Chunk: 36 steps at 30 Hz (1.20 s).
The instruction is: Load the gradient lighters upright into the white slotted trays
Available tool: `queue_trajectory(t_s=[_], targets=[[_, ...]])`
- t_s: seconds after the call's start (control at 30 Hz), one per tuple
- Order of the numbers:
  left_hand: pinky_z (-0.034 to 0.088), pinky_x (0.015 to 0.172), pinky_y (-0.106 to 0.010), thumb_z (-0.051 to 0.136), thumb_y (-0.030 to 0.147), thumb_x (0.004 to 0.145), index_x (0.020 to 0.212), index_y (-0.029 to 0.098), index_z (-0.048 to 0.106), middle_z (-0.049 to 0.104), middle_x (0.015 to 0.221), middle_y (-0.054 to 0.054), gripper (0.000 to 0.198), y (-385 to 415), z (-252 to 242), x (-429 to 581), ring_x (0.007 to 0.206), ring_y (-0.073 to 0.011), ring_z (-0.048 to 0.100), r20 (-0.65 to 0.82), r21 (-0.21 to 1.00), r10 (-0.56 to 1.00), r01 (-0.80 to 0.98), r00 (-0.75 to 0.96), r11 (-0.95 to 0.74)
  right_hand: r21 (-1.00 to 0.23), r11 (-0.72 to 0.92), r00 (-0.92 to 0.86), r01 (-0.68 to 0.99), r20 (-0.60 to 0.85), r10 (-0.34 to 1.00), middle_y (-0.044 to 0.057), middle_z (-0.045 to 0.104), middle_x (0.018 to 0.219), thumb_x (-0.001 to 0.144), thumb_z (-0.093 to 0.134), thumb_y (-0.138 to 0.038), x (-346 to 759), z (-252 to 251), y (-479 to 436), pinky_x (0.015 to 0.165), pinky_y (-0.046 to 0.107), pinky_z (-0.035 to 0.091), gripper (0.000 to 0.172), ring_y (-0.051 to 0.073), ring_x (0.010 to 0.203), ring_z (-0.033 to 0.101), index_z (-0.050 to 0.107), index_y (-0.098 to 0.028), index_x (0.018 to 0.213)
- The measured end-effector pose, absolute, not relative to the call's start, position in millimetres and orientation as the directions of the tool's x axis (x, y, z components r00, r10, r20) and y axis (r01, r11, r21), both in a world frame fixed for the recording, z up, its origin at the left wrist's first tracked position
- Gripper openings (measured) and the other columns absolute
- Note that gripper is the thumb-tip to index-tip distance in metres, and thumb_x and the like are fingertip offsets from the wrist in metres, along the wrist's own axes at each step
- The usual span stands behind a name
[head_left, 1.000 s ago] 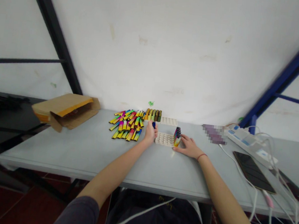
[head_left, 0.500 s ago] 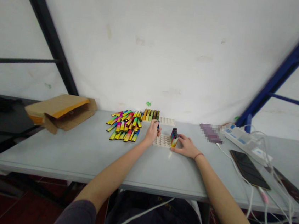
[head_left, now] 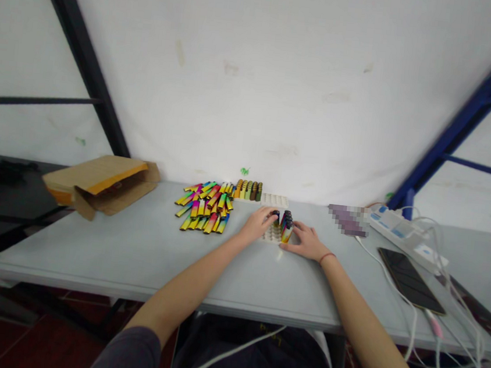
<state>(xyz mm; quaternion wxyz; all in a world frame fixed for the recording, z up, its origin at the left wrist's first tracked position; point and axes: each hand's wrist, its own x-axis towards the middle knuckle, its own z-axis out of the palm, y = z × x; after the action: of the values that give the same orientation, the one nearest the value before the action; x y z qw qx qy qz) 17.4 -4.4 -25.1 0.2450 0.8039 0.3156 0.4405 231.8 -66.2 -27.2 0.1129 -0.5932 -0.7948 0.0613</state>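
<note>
My left hand point(head_left: 259, 225) pinches a dark-topped lighter point(head_left: 276, 215) above the left part of a pale pitted tray point(head_left: 272, 235). A row of rainbow-coloured lighters point(head_left: 287, 230) with black tops stands upright along the tray's right side. Against that row rests my right hand point(head_left: 307, 241), thumb at the near corner and fingers spread along the side. Left of my hands, a loose pile of shiny multicoloured lighters point(head_left: 203, 207) lies on the table. Behind the left hand, a block of upright lighters point(head_left: 248, 190) stands beside another pale tray point(head_left: 275, 200).
An open cardboard box point(head_left: 100, 183) lies on the grey table point(head_left: 131, 266) at the left. To the right are a dark phone point(head_left: 411, 280), a white power strip point(head_left: 407, 236) and tangled white cables. A wall closes off the back.
My left hand has moved right and carried the lighter over the tray, close to the standing row. My right hand stays where it was.
</note>
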Motion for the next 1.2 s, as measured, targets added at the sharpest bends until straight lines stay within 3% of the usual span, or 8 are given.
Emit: queue_trajectory(t_s=[0.23, 0.43, 0.5, 0.6, 0.67, 0.77, 0.93, 1.2], targets=[[0.050, 0.100, -0.037, 0.050, 0.023, 0.096, 0.127, 0.018, 0.058, 0.072, 0.115, -0.009, 0.032, -13, -21, 18, 0.104, -0.0203, 0.068, 0.517, 0.613, 0.747, 0.428, 0.419, -0.664, -0.227, 0.290, -0.276, 0.930, 0.091, 0.957, 0.020, 0.045, 0.152, 0.083, 0.062, -0.068, 231, -26, -66, 0.115, 0.058, 0.028, 0.071, 0.036, 0.141, 0.042, 0.058, -0.021, 0.136], [0.044, 0.103, -0.040, 0.046, 0.028, 0.098, 0.128, 0.023, 0.062, 0.069, 0.123, -0.009, 0.034, -22, -2, 13, 0.116, -0.0238, 0.061, 0.515, 0.405, 0.733, 0.628, 0.444, -0.665, -0.231, 0.287, -0.276, 0.930, 0.078, 0.958, 0.021, 0.043, 0.154, 0.083, 0.060, -0.069, 231, -26, -67, 0.116, 0.058, 0.027, 0.074, 0.036, 0.143, 0.040, 0.057, -0.019, 0.138], [0.043, 0.102, -0.043, 0.045, 0.032, 0.098, 0.127, 0.024, 0.063, 0.068, 0.123, -0.010, 0.035, -21, 11, 1, 0.118, -0.0273, 0.058, 0.521, 0.324, 0.776, 0.758, 0.356, -0.566, -0.233, 0.286, -0.276, 0.930, 0.072, 0.958, 0.022, 0.042, 0.154, 0.083, 0.060, -0.070, 232, -26, -66, 0.116, 0.057, 0.027, 0.076, 0.036, 0.143, 0.039, 0.057, -0.018, 0.138], [0.042, 0.097, -0.046, 0.041, 0.029, 0.098, 0.128, 0.022, 0.064, 0.064, 0.125, -0.013, 0.038, -13, 25, -28, 0.118, -0.0314, 0.054, 0.532, 0.284, 0.843, 0.921, 0.080, -0.267, -0.238, 0.289, -0.279, 0.927, 0.076, 0.957, 0.022, 0.042, 0.154, 0.082, 0.059, -0.072, 232, -26, -66, 0.116, 0.057, 0.027, 0.077, 0.036, 0.142, 0.040, 0.058, -0.018, 0.137], [0.041, 0.095, -0.048, 0.043, 0.029, 0.095, 0.128, 0.019, 0.064, 0.060, 0.130, -0.017, 0.040, -5, 28, -48, 0.120, -0.0351, 0.049, 0.532, 0.272, 0.839, 0.961, -0.110, -0.046, -0.238, 0.295, -0.284, 0.926, 0.078, 0.956, 0.021, 0.043, 0.154, 0.082, 0.059, -0.072, 232, -26, -66, 0.116, 0.057, 0.027, 0.076, 0.036, 0.142, 0.041, 0.058, -0.019, 0.137], [0.038, 0.095, -0.050, 0.050, 0.037, 0.091, 0.122, 0.014, 0.066, 0.054, 0.132, -0.022, 0.042, 5, 26, -70, 0.123, -0.0389, 0.045, 0.477, 0.240, 0.844, 0.960, -0.245, 0.143, -0.236, 0.298, -0.289, 0.925, 0.072, 0.955, 0.021, 0.041, 0.155, 0.083, 0.058, -0.072, 232, -26, -66, 0.116, 0.058, 0.027, 0.076, 0.036, 0.143, 0.040, 0.057, -0.019, 0.138], [0.036, 0.097, -0.051, 0.054, 0.042, 0.088, 0.125, 0.016, 0.064, 0.053, 0.136, -0.023, 0.046, 12, 19, -77, 0.126, -0.0387, 0.043, 0.384, 0.207, 0.876, 0.951, -0.293, 0.227, -0.234, 0.292, -0.283, 0.927, 0.069, 0.957, 0.020, 0.041, 0.155, 0.083, 0.058, -0.072, 233, -26, -66, 0.117, 0.058, 0.026, 0.075, 0.036, 0.143, 0.039, 0.058, -0.020, 0.137], [0.035, 0.099, -0.055, 0.056, 0.035, 0.086, 0.125, 0.017, 0.064, 0.053, 0.138, -0.024, 0.044, 15, 17, -79, 0.126, -0.0405, 0.045, 0.359, 0.250, 0.890, 0.948, -0.280, 0.198, -0.236, 0.311, -0.300, 0.921, 0.080, 0.950, 0.022, 0.043, 0.153, 0.083, 0.059, -0.072, 234, -26, -66, 0.116, 0.058, 0.027, 0.075, 0.036, 0.142, 0.041, 0.058, -0.019, 0.135]])
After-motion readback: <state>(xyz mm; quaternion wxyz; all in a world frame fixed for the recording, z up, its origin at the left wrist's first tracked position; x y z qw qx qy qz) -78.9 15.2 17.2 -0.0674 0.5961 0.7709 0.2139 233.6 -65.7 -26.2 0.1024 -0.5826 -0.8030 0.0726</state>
